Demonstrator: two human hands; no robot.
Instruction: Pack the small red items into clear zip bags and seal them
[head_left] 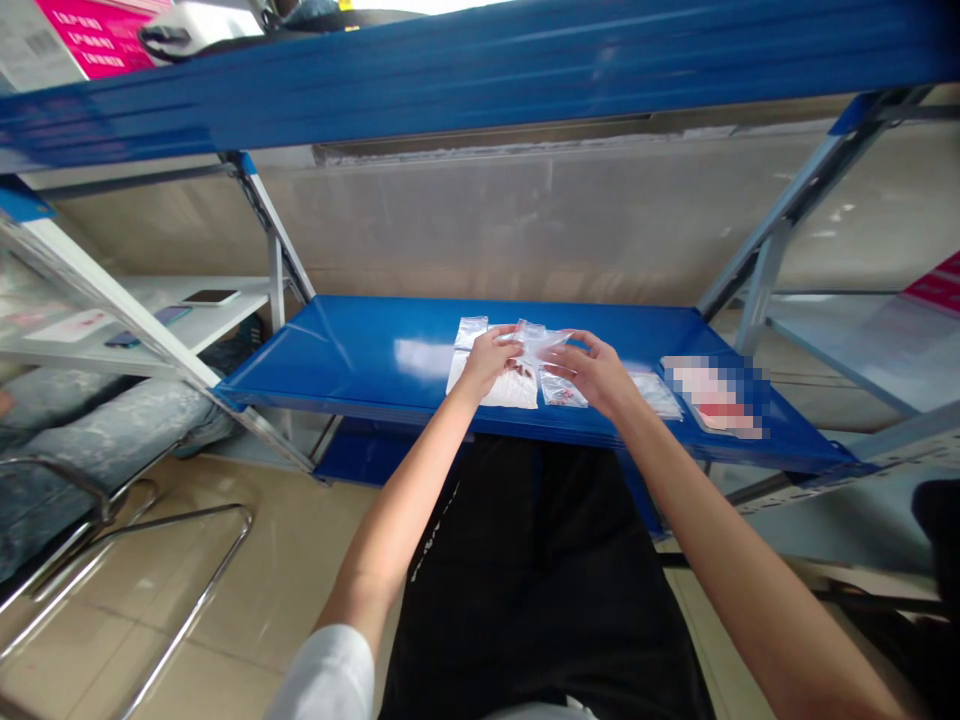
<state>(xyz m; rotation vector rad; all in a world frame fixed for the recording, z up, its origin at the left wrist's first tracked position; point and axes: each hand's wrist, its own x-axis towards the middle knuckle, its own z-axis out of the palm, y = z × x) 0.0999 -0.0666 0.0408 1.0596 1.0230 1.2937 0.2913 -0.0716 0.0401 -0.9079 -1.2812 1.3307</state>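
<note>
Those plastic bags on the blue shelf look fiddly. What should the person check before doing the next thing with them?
1. Grip: ok. The left hand and right hand both hold the clear plastic bag off the shelf.
2. Bag opening: cannot tell. The film is too see-through and too small here to show whether it is open or sealed.
3. Working surface: ok. The blue metal shelf is bare around the hands' left side.
4. Smaller bag: ok. The small bag lies below the right hand, not trapped by it.
5. Packet at right: cannot tell. The packet is pixelated, so its contents are unreadable.
</note>
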